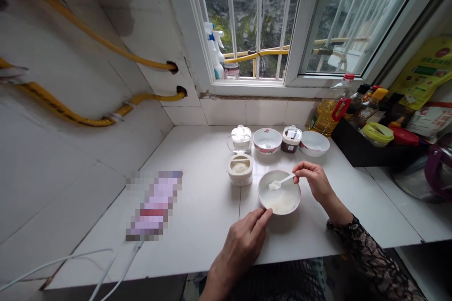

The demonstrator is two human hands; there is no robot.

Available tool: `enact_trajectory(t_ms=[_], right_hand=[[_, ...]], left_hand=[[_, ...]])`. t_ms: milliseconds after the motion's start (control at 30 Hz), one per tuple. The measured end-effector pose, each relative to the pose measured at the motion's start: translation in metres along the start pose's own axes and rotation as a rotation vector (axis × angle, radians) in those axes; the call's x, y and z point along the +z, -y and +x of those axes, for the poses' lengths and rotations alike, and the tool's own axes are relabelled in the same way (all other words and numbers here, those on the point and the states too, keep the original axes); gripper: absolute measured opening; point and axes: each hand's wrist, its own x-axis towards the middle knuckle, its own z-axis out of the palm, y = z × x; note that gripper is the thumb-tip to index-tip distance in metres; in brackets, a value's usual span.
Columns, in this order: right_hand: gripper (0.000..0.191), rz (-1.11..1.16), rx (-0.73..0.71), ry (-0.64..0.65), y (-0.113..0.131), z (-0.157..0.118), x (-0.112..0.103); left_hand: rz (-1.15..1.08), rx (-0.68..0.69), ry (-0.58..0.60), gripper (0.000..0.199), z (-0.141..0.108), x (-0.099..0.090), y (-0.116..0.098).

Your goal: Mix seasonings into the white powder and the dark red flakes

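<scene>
A white bowl (262, 187) with white powder in its bottom stands on the counter in front of me. My left hand (246, 239) grips its near left rim between thumb and fingers. Over the bowl, my right hand (313, 179) pinches the handle of a small white spoon (282, 180), whose tip carries some white powder. Just left of the bowl is a seasoning jar (240, 178) with its clear lid raised and pale grains inside. Behind it stands another white-lidded jar (241, 137).
Two patterned bowls, a left one (267, 143) and a right one (315, 145), flank a dark jar (291, 140) at the back. An oil bottle (323, 117) and a black condiment box (356, 148) stand right. A blurred-out phone-like object (155, 207) with a white cable lies left.
</scene>
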Motion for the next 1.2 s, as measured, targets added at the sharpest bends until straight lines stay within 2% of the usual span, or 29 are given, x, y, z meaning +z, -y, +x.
enact_trajectory(t_ms=[133,267,333,400,500,600,667,733,833,900,967,1100,1200], right_hand=[[0.006,0.026,-0.056,-0.017,0.010,0.014,0.010],[0.007,-0.029,-0.230,-0.009,0.023,0.028,0.036],[0.007,-0.151,-0.388,-0.024,0.026,0.030,0.052],[0.007,-0.377,-0.617,-0.023,0.024,0.030,0.065],[0.015,-0.697,-0.931,0.071,0.018,0.026,0.075],[0.019,-0.786,-1.030,0.082,0.015,0.020,0.074],[0.018,-0.739,-1.008,0.021,0.018,0.017,0.069],[0.014,-0.640,-0.919,-0.041,0.021,0.015,0.065],[0.007,-0.399,-0.625,-0.078,0.020,0.017,0.058],[0.012,-0.193,-0.412,-0.060,0.016,0.021,0.054],[0.019,-0.033,-0.262,-0.039,0.011,0.025,0.048],[0.019,0.044,-0.160,-0.026,0.007,0.024,0.032],[0.012,-0.110,-0.182,0.015,0.011,0.016,0.014]], left_hand=[[0.000,0.011,-0.013,0.042,-0.001,0.001,0.001],[0.009,0.011,-0.023,0.042,0.000,0.002,0.001],[0.006,0.016,-0.023,0.042,0.000,0.002,0.001],[0.005,0.022,-0.025,0.041,0.001,0.002,0.001],[0.010,0.029,-0.029,0.042,0.001,0.002,0.001],[0.010,0.032,-0.032,0.043,0.001,0.002,0.001],[0.011,0.035,-0.031,0.042,0.001,0.003,0.001],[0.017,0.029,-0.026,0.043,0.000,0.003,0.001],[0.022,0.012,-0.016,0.045,0.000,0.002,0.001],[0.018,0.013,-0.014,0.045,0.000,0.002,0.001],[0.011,0.015,-0.016,0.043,0.001,0.001,0.001],[0.014,0.006,-0.009,0.041,0.000,0.001,0.001],[0.016,-0.003,0.003,0.041,0.000,0.001,0.000]])
